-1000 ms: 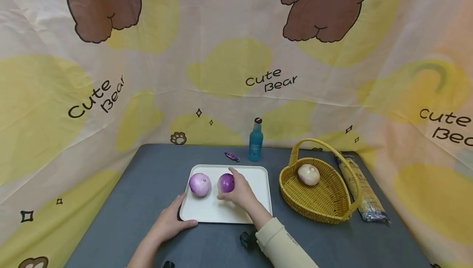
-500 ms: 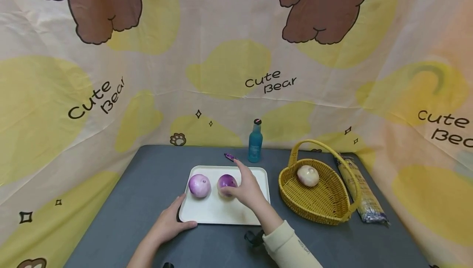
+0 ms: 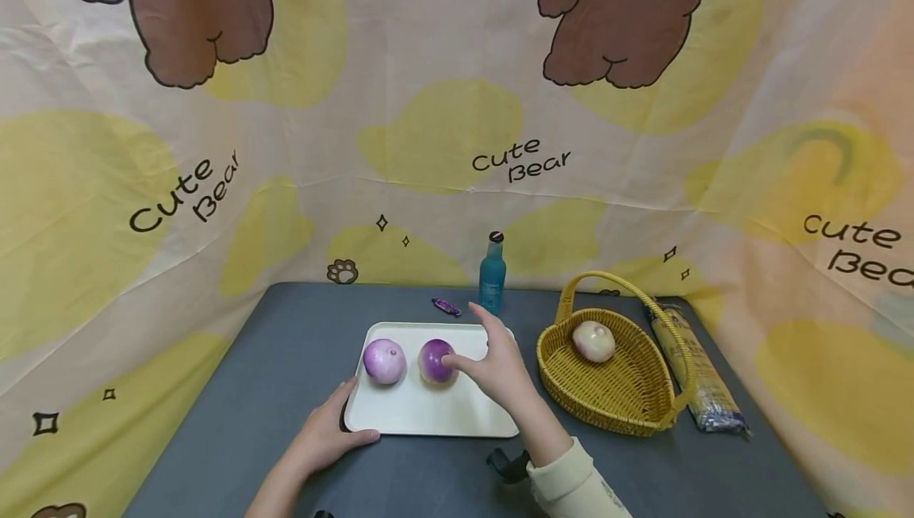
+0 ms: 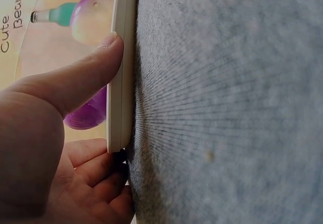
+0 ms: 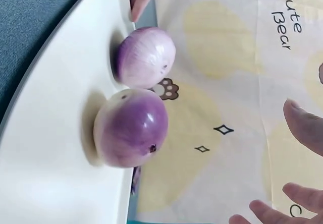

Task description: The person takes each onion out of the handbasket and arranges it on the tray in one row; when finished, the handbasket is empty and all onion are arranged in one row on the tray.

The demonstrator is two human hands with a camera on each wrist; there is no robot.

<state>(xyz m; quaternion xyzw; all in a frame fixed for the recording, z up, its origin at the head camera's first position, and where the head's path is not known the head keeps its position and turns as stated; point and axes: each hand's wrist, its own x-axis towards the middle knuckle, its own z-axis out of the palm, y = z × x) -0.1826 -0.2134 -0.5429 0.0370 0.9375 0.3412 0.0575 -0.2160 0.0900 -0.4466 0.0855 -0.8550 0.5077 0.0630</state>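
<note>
A white tray (image 3: 414,415) bears two onions. The paler purple onion (image 3: 384,361) sits at its left; the darker purple onion (image 3: 432,359) sits nearer the middle. My left hand (image 3: 324,431) holds the tray's front left corner. In the left wrist view the thumb (image 4: 98,65) lies over the tray rim (image 4: 116,128), and the fingers curl against the adjoining side. My right hand (image 3: 503,371) hovers over the tray's right part with thumb and fingers spread. Its thumb overlaps the darker onion in the head view, while the right wrist view shows that onion (image 5: 133,128) apart from the fingers.
Right of the tray stands a yellow wicker basket (image 3: 596,415) with a whitish onion (image 3: 593,341) inside. A long plastic package (image 3: 703,375) lies beyond it. A blue bottle (image 3: 492,276) and a purple wrapped candy (image 3: 446,307) are behind the tray.
My right hand has let go of the darker onion, spread its fingers and drawn back to the right. The onion stays on the tray. My left hand keeps its place at the corner.
</note>
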